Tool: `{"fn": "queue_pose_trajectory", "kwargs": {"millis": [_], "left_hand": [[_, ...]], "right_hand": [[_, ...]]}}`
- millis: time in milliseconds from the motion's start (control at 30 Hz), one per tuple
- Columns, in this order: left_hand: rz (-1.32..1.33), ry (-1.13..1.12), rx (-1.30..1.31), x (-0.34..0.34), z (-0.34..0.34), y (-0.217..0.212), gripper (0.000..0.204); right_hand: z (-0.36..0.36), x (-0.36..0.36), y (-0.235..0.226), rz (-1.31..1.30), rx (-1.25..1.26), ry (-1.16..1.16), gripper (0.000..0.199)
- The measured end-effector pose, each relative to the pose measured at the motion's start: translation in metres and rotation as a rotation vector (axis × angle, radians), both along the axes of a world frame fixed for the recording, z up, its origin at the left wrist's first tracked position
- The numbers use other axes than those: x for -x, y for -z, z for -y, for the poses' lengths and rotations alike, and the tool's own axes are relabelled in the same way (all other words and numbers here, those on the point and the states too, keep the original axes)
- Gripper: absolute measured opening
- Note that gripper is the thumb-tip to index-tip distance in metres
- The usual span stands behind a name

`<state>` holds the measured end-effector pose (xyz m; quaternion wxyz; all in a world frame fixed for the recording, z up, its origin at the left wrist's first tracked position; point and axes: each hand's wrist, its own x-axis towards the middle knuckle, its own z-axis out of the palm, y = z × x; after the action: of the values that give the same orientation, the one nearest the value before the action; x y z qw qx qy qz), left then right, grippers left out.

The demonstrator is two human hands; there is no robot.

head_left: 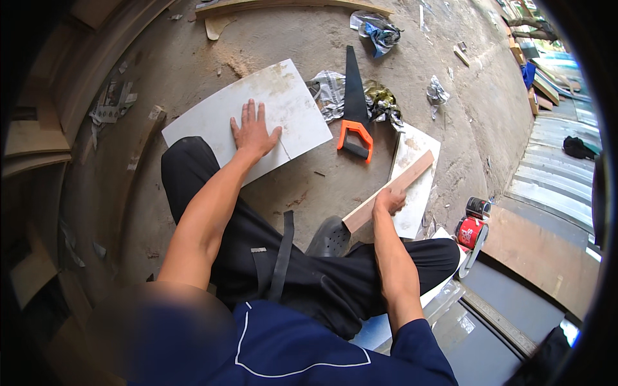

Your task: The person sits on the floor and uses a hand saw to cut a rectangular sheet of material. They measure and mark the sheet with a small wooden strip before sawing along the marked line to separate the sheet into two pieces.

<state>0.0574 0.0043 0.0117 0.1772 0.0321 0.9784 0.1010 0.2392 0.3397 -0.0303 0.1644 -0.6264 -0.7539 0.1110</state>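
My left hand (254, 134) lies flat with its fingers spread on a white board (212, 119), which has brownish smudges and a short dark line near my palm. With my right hand (390, 201) I grip a wooden strip (415, 172) around its middle; it slants from beside my shoe up to the right. Under the strip's upper part is a white panel (418, 209) with dirt marks. Between the two boards, a handsaw (355, 96) with a dark blade and an orange and black handle rests on the concrete floor.
Crumpled paper (329, 95) lies by the saw blade, more crumpled wrapping (378, 32) farther off. A long plank (296, 5) crosses the far edge. At right are a red and black tape roll (472, 231) and corrugated metal sheets (553, 170). My grey clog (329, 238) is near the strip's lower end.
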Motion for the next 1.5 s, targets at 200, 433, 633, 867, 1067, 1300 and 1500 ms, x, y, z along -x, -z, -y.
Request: {"fn": "queue_pose_trajectory", "kwargs": {"millis": [200, 433, 633, 867, 1067, 1300, 1500], "left_hand": [[-0.090, -0.230, -0.006, 0.026, 0.012, 0.018, 0.077], [-0.263, -0.253, 0.027, 0.048, 0.044, 0.039, 0.074], [-0.286, -0.228, 0.044, 0.063, 0.052, 0.044, 0.073], [-0.437, -0.184, 0.038, 0.060, 0.051, 0.054, 0.070], [-0.359, -0.268, 0.012, 0.055, 0.045, 0.048, 0.067], [-0.273, -0.470, -0.012, 0.087, 0.030, 0.036, 0.049], [-0.363, -0.488, -0.180, 0.107, 0.037, 0.055, 0.028]], "right_hand": [[-0.023, 0.046, 0.002, -0.087, 0.066, -0.885, 0.019], [0.018, 0.096, 0.005, 0.079, -0.029, -1.178, 0.029], [0.020, 0.097, 0.032, 0.289, -0.078, -1.417, 0.052], [0.006, 0.093, 0.018, 0.150, -0.015, -1.517, 0.041], [0.014, 0.107, -0.055, -0.130, 0.140, -1.155, 0.034], [0.049, 0.118, -0.139, -0.642, 0.810, -0.702, 0.026], [0.086, 0.098, -0.152, -0.876, 0.953, -0.568, 0.025]]}}
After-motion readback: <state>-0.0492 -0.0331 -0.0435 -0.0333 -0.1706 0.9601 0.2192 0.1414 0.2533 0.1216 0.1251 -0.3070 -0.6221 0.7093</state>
